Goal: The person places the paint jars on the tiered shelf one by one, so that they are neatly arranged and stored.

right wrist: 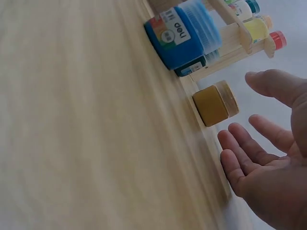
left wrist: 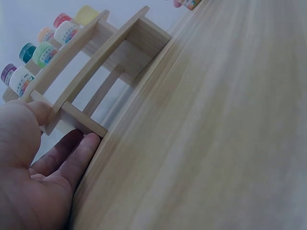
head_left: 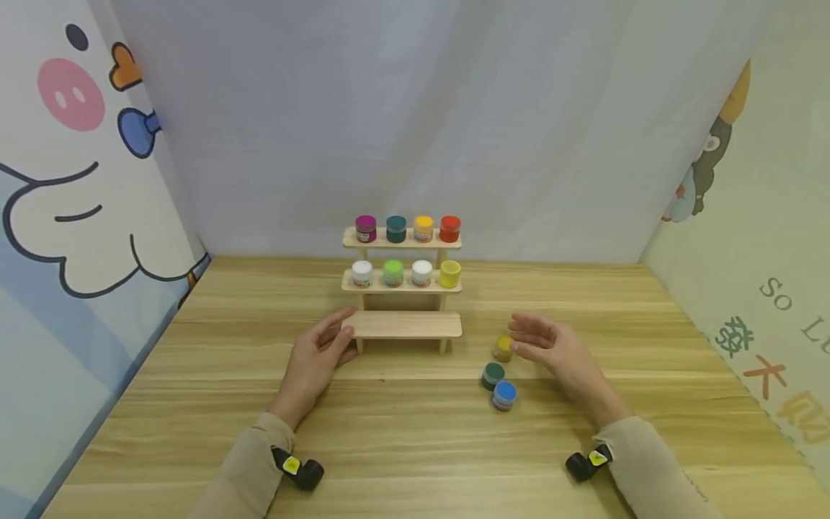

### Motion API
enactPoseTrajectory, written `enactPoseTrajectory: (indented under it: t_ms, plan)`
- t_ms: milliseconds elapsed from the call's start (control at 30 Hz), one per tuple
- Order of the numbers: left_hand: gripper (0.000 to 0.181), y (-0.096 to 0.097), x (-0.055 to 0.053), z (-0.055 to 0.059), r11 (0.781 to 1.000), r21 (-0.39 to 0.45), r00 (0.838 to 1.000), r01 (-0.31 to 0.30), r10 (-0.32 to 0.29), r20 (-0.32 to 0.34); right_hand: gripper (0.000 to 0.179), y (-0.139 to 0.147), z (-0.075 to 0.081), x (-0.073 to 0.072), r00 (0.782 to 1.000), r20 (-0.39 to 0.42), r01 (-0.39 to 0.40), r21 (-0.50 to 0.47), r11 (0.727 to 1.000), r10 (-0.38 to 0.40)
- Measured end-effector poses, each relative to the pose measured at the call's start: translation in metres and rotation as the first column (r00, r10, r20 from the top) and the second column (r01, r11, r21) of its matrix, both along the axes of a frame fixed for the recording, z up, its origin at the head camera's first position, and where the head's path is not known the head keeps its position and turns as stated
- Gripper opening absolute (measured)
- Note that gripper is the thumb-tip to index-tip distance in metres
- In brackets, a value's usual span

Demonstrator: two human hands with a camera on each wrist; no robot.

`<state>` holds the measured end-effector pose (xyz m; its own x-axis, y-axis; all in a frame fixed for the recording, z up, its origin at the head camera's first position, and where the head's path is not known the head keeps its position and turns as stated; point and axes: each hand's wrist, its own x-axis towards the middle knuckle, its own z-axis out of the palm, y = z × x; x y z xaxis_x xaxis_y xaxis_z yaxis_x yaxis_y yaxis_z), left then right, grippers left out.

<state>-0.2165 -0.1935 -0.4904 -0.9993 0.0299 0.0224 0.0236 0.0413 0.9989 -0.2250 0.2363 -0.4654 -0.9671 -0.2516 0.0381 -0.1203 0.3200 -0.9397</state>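
A three-step wooden display stand (head_left: 402, 326) stands on the table, small paint jars on its upper two steps and its lowest step bare. At its left end my left hand (head_left: 318, 353) holds the lowest step, thumb against the board and fingers by the leg (left wrist: 84, 120). Just right of an ochre paint jar (head_left: 503, 348), my right hand (head_left: 551, 349) has its fingers spread and apart from the jar in the right wrist view. A dark green jar (head_left: 493, 375) and a blue jar (head_left: 504, 396) sit close together nearer the front.
The top step carries purple (head_left: 366, 228), teal (head_left: 396, 228), orange-yellow (head_left: 424, 228) and red (head_left: 450, 228) jars. White (head_left: 362, 274), light green (head_left: 393, 273), another white (head_left: 421, 273) and yellow (head_left: 449, 274) jars line the middle step. A pale curtain (head_left: 415, 108) hangs behind the table.
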Motion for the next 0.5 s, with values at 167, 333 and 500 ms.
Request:
enactPoseTrajectory:
  t_ms: [167,333,500]
  plan:
    - [0.045,0.0,0.001,-0.001,1.0,0.003,1.0,-0.006,0.006,0.001,0.062,0.0,-0.008,0.003,0.999,0.026,-0.02,-0.041,0.999,0.021]
    - [0.045,-0.001,0.002,-0.003,1.0,0.006,1.0,-0.001,0.001,-0.001,0.058,0.003,-0.013,0.002,0.998,0.037,-0.05,-0.025,0.998,0.051]
    - [0.046,-0.001,0.0,-0.003,1.0,0.0,1.0,0.012,-0.012,-0.019,0.057,0.006,-0.014,0.002,0.998,0.037,-0.054,0.012,0.998,0.054]
